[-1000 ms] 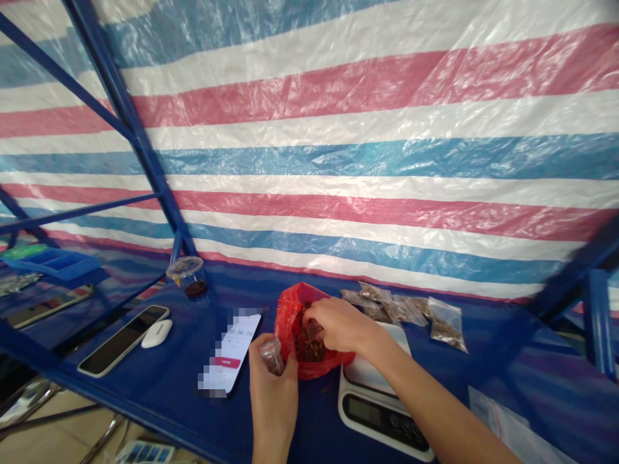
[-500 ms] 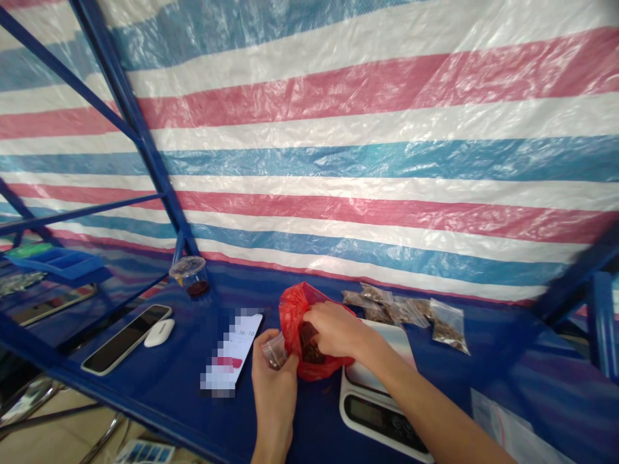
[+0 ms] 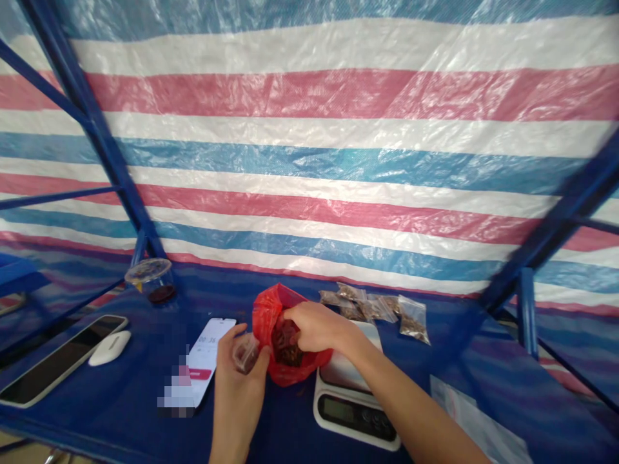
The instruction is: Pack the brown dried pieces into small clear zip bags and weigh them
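Observation:
A red plastic bag point(image 3: 267, 335) stands open on the blue table, holding a dark brown, dried, chunky material point(image 3: 285, 348). My right hand point(image 3: 314, 325) has its fingers curled at the bag's mouth, gripping the red plastic, and its fingertips are hidden inside. My left hand point(image 3: 236, 386) pinches a small clear plastic bag point(image 3: 245, 354) close beside the red bag. A white kitchen scale point(image 3: 351, 406) with a dark display lies just below my right wrist. Several small zip bags of brown material point(image 3: 372, 308) lie behind it.
A smartphone with a lit timer screen point(image 3: 207, 354) lies left of my left hand. Further left are a black smartphone point(image 3: 62, 361), a white computer mouse point(image 3: 110, 348) and a clear cup with dark contents point(image 3: 155, 278). A striped tarp point(image 3: 309, 154) on blue metal framing point(image 3: 91, 129) rises behind.
The whole scene has shifted left in view as the camera turned. My left hand has brought the small clear bag closer to the red bag, and my right hand stays at its mouth.

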Available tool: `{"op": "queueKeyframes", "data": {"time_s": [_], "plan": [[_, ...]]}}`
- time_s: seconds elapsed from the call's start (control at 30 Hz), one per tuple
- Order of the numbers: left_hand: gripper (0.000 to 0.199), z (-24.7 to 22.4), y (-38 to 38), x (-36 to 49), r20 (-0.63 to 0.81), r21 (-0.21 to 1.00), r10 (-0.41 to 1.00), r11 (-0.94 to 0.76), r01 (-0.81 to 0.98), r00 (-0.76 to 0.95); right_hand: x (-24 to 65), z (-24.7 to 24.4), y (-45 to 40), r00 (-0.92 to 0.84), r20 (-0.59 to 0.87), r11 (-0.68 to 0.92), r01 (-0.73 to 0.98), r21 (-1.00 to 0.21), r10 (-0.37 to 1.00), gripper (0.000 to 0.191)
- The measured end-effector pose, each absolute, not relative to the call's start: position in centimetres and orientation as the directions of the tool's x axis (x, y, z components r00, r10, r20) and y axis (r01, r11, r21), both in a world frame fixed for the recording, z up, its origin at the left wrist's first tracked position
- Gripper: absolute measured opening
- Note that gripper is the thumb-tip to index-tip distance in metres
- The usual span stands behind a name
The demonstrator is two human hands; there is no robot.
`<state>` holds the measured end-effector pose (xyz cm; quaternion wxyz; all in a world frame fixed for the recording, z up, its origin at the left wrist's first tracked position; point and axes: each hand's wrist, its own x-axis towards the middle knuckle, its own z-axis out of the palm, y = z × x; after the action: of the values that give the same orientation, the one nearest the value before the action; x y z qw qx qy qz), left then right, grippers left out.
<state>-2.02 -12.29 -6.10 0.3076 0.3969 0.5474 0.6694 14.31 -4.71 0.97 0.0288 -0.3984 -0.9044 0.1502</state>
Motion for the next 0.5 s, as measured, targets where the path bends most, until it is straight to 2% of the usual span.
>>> {"op": "queueKeyframes", "data": {"time_s": [0.07, 0.17, 0.23, 0.37, 0.5], "plan": [[0.061, -5.3, -12.6, -2.4, 0.291, 0.957, 0.810, -0.256, 0.139, -0.509, 15.3, 1.3, -4.3, -0.695, -0.094, 0.616, 0.685, -0.389, 0.713, 0.053], [0.048, -3.4, -13.5, -1.9, 0.395, 0.911, 0.786, -0.267, 0.314, -0.475, 16.9, 2.1, -3.8, -0.718, -0.101, 0.579, 0.628, -0.520, 0.688, 0.059], [0.039, -2.3, -13.7, -1.0, 0.384, 0.913, 0.832, -0.277, 0.300, -0.401, 18.0, 2.7, -3.5, -0.725, -0.071, 0.567, 0.592, -0.573, 0.685, 0.054], [0.014, -2.0, -11.6, 1.1, 0.289, 0.939, 0.950, -0.257, 0.230, -0.118, 20.4, 3.8, -3.2, -0.695, 0.029, 0.515, 0.503, -0.694, 0.718, 0.035], [0.015, -3.3, -7.3, 2.5, 0.300, 0.942, 0.953, -0.290, 0.169, -0.037, 22.6, 5.0, -3.3, -0.594, 0.077, 0.464, 0.533, -0.707, 0.800, 0.031]]}}
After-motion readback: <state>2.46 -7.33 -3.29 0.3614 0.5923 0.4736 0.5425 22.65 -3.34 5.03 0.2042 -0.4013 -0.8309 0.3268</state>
